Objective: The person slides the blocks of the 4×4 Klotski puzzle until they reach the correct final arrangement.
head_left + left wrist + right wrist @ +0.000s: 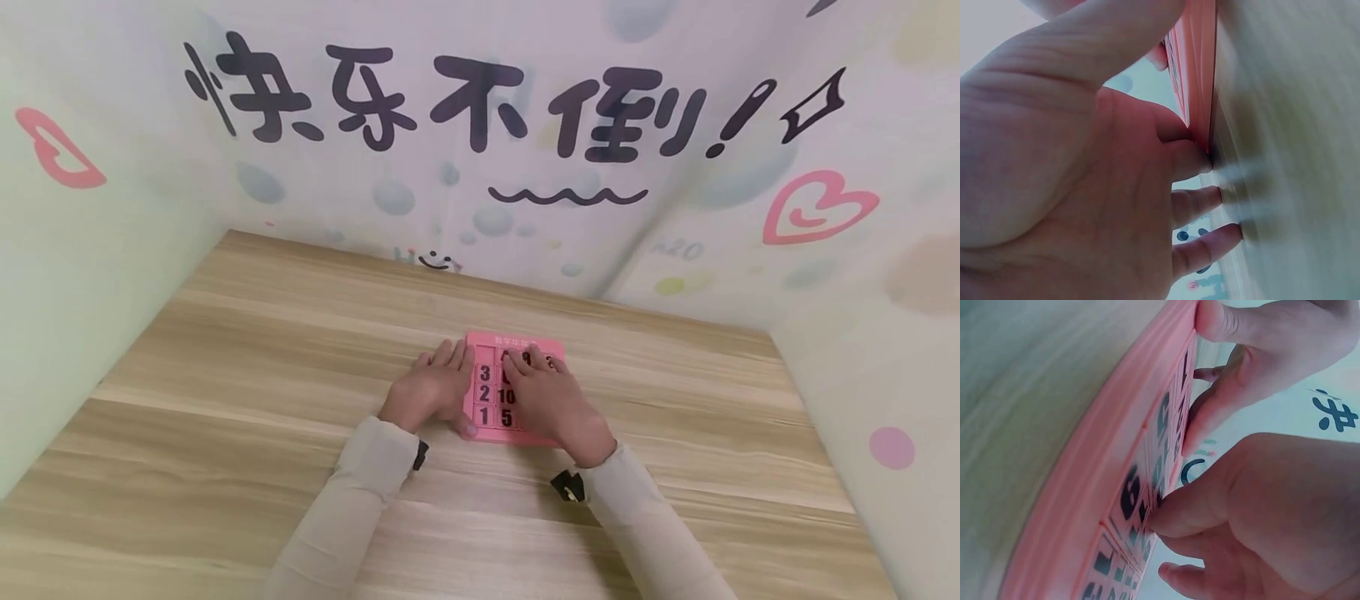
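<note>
A pink sliding number puzzle lies flat on the table, with black numerals on its tiles. Its left column shows 3, 2 and 1 below a vacant slot; 10 and 5 show beside them. Along the puzzle's left edge rests my left hand, thumb at the near corner, index finger against the side. Its other fingers stretch out with tips on the table. My right hand lies over the right part, hiding several tiles. In the right wrist view, a finger or thumb of it touches the tiles.
The wood-grain table spreads around the puzzle. A white printed backdrop rises behind it and along both sides. Each wrist carries a small black device near the light sleeve cuff.
</note>
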`<state>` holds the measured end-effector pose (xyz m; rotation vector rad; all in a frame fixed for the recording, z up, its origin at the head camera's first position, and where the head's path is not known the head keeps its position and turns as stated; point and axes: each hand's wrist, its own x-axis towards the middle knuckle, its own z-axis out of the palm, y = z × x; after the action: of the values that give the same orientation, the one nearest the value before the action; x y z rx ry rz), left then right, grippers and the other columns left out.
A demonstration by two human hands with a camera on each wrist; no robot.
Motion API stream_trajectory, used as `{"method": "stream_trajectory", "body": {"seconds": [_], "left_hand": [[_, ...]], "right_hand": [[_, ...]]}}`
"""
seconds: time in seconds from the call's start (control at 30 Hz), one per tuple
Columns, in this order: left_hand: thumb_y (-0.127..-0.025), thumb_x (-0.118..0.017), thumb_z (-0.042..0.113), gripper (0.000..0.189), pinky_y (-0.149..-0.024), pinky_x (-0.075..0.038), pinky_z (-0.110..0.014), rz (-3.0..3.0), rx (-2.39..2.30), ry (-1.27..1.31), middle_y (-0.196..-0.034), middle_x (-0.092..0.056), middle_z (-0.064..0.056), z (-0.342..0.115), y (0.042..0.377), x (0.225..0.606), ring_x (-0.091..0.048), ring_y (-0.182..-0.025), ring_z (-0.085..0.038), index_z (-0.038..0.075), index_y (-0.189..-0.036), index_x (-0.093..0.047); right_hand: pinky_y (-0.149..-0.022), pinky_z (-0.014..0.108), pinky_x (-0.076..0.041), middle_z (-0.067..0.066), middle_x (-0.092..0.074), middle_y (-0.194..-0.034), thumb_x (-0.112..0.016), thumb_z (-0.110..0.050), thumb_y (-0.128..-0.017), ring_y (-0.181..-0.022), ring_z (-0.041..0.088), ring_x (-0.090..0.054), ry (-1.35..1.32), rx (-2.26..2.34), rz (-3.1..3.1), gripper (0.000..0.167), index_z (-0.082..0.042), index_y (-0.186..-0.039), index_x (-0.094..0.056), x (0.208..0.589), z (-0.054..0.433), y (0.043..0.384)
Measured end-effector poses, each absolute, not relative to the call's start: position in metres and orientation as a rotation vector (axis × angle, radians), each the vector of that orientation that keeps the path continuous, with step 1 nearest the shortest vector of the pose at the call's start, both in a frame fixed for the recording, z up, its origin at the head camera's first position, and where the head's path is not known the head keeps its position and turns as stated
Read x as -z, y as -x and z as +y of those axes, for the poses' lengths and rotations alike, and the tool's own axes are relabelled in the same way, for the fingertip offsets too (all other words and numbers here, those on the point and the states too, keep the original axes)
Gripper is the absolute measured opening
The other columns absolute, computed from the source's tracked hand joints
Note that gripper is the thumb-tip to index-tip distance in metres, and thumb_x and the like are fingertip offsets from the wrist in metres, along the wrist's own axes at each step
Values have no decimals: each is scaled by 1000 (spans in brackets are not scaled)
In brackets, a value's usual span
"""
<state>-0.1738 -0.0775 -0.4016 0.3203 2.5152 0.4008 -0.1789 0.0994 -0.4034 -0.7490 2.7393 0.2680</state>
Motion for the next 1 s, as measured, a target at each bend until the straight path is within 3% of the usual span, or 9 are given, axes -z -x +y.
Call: {"method": "stream_trajectory", "body": {"seconds": [0.5,1.0], "left_hand": [[-77,-81,45,120,-125,-7,-52,2526,-387,-367,-166,0,-16,-78,175,401,4,-153,-34,1,-158,-5],[-78,-79,47,118,-125,-8,-52,2525,-355,-364,-167,1,-16,-77,174,401,4,-154,-33,2,-159,-5]], "right_hand": [[-119,55,-28,0,-33,-160,-50,-19,-103,-150,32,-24,963,-361,2732,50,-15,-152,-41,400,90,149],[-120,55,-26,3,-29,-162,-44,-21,-105,-149,35,-25,889,-289,2756,51,-13,-155,-35,408,84,170]]}}
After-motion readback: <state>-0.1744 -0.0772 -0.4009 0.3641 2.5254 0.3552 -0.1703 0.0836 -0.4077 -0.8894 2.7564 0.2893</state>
